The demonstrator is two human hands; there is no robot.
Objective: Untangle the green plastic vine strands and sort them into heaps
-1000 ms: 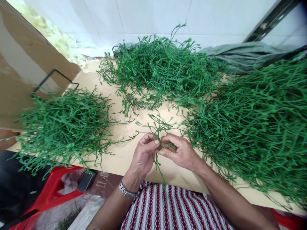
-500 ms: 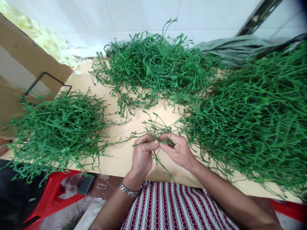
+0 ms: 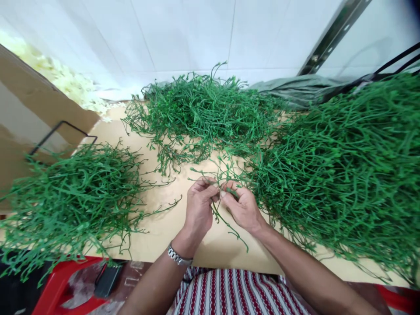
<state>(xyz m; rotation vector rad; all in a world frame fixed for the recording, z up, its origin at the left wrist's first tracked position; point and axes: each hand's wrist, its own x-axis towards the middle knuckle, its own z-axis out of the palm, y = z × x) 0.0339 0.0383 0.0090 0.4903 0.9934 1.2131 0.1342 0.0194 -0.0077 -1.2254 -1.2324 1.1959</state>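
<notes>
- Green plastic sprig point(image 3: 226, 221) is pinched btwn both hands at centre, just above the tabletop point(image 3: 170, 218); its stem tail hangs down toward the body.
- Left hand point(image 3: 199, 205): fingers closed, thumb and forefinger pressed on the sprig; watch point(image 3: 179, 257) is worn at the wrist.
- Right hand point(image 3: 241, 205): fingertips pinched on the same sprig, touching the left fingertips.
- Sprig piles are seen around: left pile point(image 3: 68, 197), back pile point(image 3: 203, 113), big right pile point(image 3: 344, 175), right hand just beside it.
- Cardboard box point(image 3: 29, 113) at far left.
</notes>
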